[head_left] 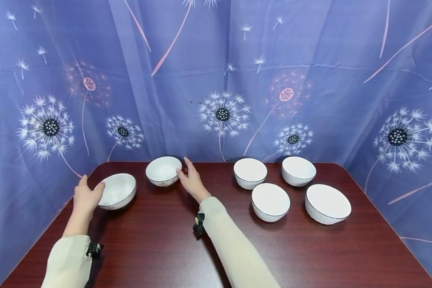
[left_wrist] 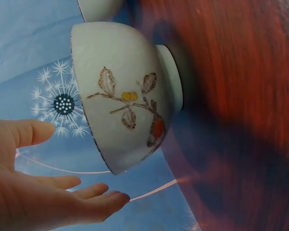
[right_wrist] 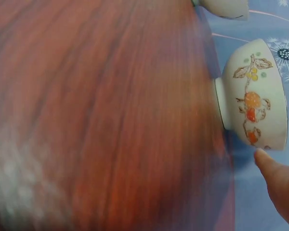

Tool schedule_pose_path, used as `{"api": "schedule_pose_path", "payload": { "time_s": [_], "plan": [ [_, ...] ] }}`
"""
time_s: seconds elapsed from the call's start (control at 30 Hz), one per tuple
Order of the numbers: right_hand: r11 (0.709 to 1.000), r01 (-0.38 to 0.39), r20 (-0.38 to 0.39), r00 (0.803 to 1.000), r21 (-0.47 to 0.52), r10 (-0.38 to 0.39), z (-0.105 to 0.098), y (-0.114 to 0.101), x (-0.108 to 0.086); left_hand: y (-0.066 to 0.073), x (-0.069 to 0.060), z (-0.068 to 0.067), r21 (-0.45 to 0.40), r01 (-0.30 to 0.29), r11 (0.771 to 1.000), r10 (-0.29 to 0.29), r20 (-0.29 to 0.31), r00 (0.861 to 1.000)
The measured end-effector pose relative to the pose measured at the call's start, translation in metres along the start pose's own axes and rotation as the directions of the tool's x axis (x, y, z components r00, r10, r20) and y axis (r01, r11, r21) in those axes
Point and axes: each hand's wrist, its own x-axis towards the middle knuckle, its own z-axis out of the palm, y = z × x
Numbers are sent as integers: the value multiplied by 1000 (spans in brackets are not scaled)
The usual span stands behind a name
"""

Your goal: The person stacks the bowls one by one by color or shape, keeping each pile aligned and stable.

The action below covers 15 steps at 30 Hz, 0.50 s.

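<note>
At the table's left side stands a white bowl (head_left: 118,192) with a painted branch, leaves and fruit on its outside. My left hand (head_left: 87,195) is at its left edge; in the left wrist view the thumb and fingers are spread, with a gap to the bowl (left_wrist: 120,91). Farther back sits a second white bowl (head_left: 163,170), painted with orange and yellow fruit. Beside its right rim is my right hand (head_left: 193,182), fingers extended. In the right wrist view the thumb (right_wrist: 266,161) is at the side of this bowl (right_wrist: 257,96); the other fingers are mostly out of frame.
Several white textured bowls stand on the right: one back left (head_left: 250,172), one back right (head_left: 298,171), one nearer (head_left: 271,202) and a larger one (head_left: 327,204). The dark red wooden table (head_left: 158,248) meets a blue dandelion-print curtain (head_left: 187,120) at its back edge.
</note>
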Motion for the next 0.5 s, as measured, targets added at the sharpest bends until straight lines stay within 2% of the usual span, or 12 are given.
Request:
{"api": "schedule_pose_path", "payload": {
  "time_s": [0.27, 0.37, 0.5],
  "plan": [
    [991, -129, 11, 992, 36, 129, 10, 1, -3, -6, 3, 4, -127, 48, 991, -37, 85, 996],
    [982, -161, 7, 987, 97, 161, 14, 1, -2, -8, 4, 6, -158, 58, 986, -43, 101, 994],
    [961, -175, 14, 984, 213, 176, 17, 1, 1, -10, 4, 8, -179, 69, 982, -52, 93, 994]
  ]
}}
